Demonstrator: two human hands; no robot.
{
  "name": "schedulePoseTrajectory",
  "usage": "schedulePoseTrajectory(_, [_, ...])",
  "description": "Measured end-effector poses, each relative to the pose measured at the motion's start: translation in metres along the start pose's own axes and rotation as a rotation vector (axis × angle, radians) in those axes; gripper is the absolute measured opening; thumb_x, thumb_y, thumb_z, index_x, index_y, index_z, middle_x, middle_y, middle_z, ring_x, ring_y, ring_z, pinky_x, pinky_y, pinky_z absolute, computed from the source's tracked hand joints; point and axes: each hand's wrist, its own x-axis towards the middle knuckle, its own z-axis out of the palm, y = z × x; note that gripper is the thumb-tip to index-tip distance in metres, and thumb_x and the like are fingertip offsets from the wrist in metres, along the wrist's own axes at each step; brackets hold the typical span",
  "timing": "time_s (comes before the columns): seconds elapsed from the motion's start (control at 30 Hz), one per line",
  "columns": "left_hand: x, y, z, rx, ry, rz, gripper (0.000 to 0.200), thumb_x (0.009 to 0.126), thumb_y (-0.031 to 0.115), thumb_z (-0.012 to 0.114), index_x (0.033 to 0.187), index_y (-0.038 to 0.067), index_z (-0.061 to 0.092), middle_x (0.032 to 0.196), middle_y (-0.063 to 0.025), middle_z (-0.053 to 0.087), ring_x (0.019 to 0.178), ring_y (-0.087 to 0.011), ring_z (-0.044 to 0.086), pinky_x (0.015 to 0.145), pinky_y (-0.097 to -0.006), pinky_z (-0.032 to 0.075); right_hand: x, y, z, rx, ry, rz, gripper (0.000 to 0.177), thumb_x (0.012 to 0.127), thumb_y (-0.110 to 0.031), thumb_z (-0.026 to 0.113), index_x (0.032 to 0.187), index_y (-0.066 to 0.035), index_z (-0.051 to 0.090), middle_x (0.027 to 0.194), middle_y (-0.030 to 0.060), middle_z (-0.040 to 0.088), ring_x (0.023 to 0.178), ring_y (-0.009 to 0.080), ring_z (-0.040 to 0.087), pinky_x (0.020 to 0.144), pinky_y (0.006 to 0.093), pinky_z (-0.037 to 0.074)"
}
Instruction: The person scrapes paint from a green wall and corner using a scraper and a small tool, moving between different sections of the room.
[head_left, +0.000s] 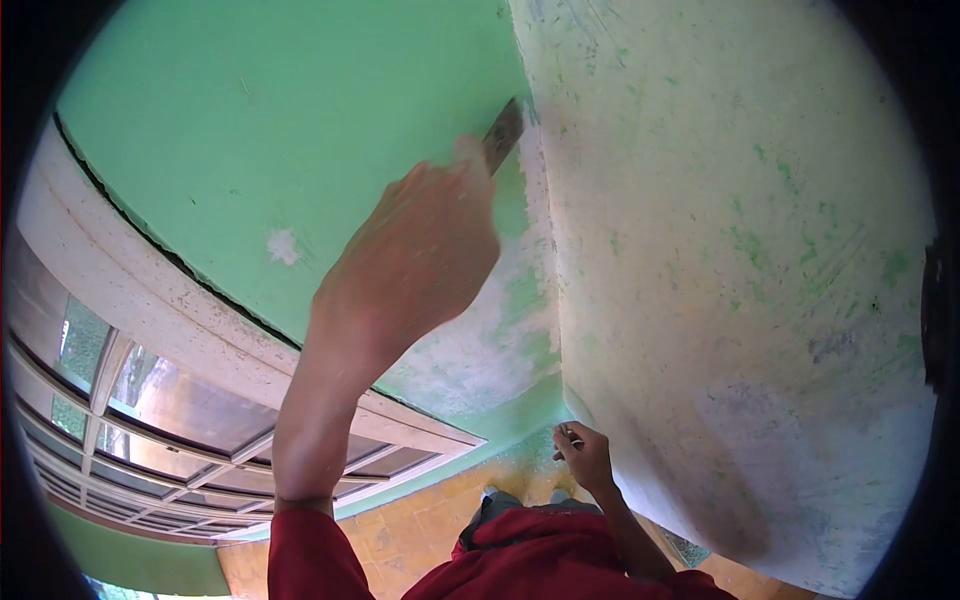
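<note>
My left hand point(412, 245) reaches up to the green wall point(300, 110), its fingers closed round a putty knife point(507, 130). The dark blade points up toward the inside corner, close to the wall; whether it touches cannot be made out. Along the corner, paint is gone in a pale, ragged strip point(535, 190), with a wider bare patch below. My right hand point(585, 458) is lowered in front of my body near the corner, fingers curled together. A small light thing shows at its fingers, too small to name.
A whitish wall point(700, 250) with green paint traces stands on the right. At the left is a window point(180, 430) with a pale frame and several panes. Below lies an orange tiled floor point(400, 530), with my feet near the corner.
</note>
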Motion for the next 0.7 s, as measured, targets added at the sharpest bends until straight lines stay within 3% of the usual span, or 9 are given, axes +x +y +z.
schedulePoseTrajectory(0.1, [0.002, 0.001, -0.006, 0.020, -0.015, -0.108, 0.027, 0.105, 0.018, 0.038, 0.103, -0.008, 0.048, 0.064, -0.0215, 0.060, 0.070, -0.0385, 0.065, 0.069, -0.0474, 0.052, -0.003, -0.003, -0.001, 0.011, 0.002, 0.016, 0.019, 0.092, -0.012, 0.064, 0.100, 0.006, 0.067, 0.077, 0.0092, 0.068, 0.068, 0.0150, 0.069, 0.061, 0.0295, 0.058])
schedulePoseTrajectory(0.17, [0.018, 0.002, -0.014, 0.031, -0.271, -0.107, 0.031, 0.106, 0.020, 0.038, 0.107, -0.009, 0.048, 0.065, -0.0190, 0.062, 0.062, -0.0319, 0.065, 0.064, -0.0440, 0.054, -0.004, -0.002, -0.002, 0.011, 0.000, 0.026, 0.019, 0.092, -0.012, 0.064, 0.100, 0.005, 0.067, 0.077, 0.0091, 0.068, 0.068, 0.0146, 0.069, 0.062, 0.0295, 0.059])
schedulePoseTrajectory(0.3, [0.011, -0.002, -0.012, -0.042, -0.236, -0.127, 0.032, 0.106, 0.021, 0.037, 0.107, -0.008, 0.049, 0.061, -0.0156, 0.059, 0.049, -0.0267, 0.061, 0.054, -0.0416, 0.053, -0.003, -0.007, -0.001, -0.045, -0.033, 0.038, 0.018, 0.092, -0.011, 0.064, 0.100, 0.005, 0.068, 0.077, 0.0084, 0.068, 0.067, 0.0141, 0.069, 0.062, 0.0297, 0.059])
schedulePoseTrajectory(0.37, [0.000, -0.037, 0.006, 0.247, 0.270, 0.508, 0.031, 0.106, 0.020, 0.036, 0.104, -0.007, 0.050, 0.056, -0.0128, 0.056, 0.039, -0.0240, 0.055, 0.046, -0.0401, 0.050, -0.004, -0.009, -0.001, -0.026, -0.020, 0.018, 0.018, 0.092, -0.011, 0.064, 0.100, 0.005, 0.068, 0.076, 0.0079, 0.068, 0.067, 0.0143, 0.069, 0.062, 0.0298, 0.059])
schedulePoseTrajectory(0.4, [0.007, -0.028, 0.000, 0.251, 0.273, 0.516, 0.031, 0.106, 0.020, 0.036, 0.104, -0.007, 0.050, 0.056, -0.0128, 0.056, 0.039, -0.0240, 0.055, 0.046, -0.0401, 0.050, -0.004, -0.010, 0.001, -0.001, 0.002, 0.006, 0.018, 0.092, -0.011, 0.064, 0.100, 0.005, 0.068, 0.076, 0.0074, 0.067, 0.066, 0.0146, 0.069, 0.062, 0.0299, 0.059])
schedulePoseTrajectory(0.47, [0.022, 0.000, -0.021, -0.200, -0.279, -0.238, 0.030, 0.106, 0.019, 0.036, 0.103, -0.007, 0.050, 0.055, -0.0123, 0.054, 0.039, -0.0236, 0.056, 0.046, -0.0375, 0.050, 0.000, -0.007, -0.001, -0.015, -0.005, 0.010, 0.019, 0.092, -0.011, 0.064, 0.101, 0.005, 0.068, 0.076, 0.0077, 0.068, 0.066, 0.0147, 0.069, 0.061, 0.0300, 0.059])
schedulePoseTrajectory(0.6, [0.023, 0.008, -0.032, -0.124, -0.392, -0.232, 0.030, 0.106, 0.020, 0.036, 0.105, -0.007, 0.050, 0.058, -0.0124, 0.057, 0.041, -0.0226, 0.057, 0.048, -0.0372, 0.050, 0.003, -0.015, -0.003, -0.020, 0.008, 0.014, 0.020, 0.091, -0.011, 0.064, 0.104, 0.005, 0.068, 0.077, 0.0097, 0.068, 0.065, 0.0146, 0.069, 0.060, 0.0299, 0.059])
schedulePoseTrajectory(0.7, [0.008, -0.015, -0.009, -0.083, -0.271, -0.111, 0.031, 0.106, 0.022, 0.037, 0.105, -0.006, 0.050, 0.058, -0.0130, 0.058, 0.041, -0.0216, 0.057, 0.047, -0.0369, 0.050, 0.006, -0.015, -0.004, 0.031, 0.035, 0.002, 0.023, 0.091, -0.010, 0.064, 0.107, 0.006, 0.068, 0.078, 0.0115, 0.068, 0.065, 0.0145, 0.069, 0.058, 0.0294, 0.059])
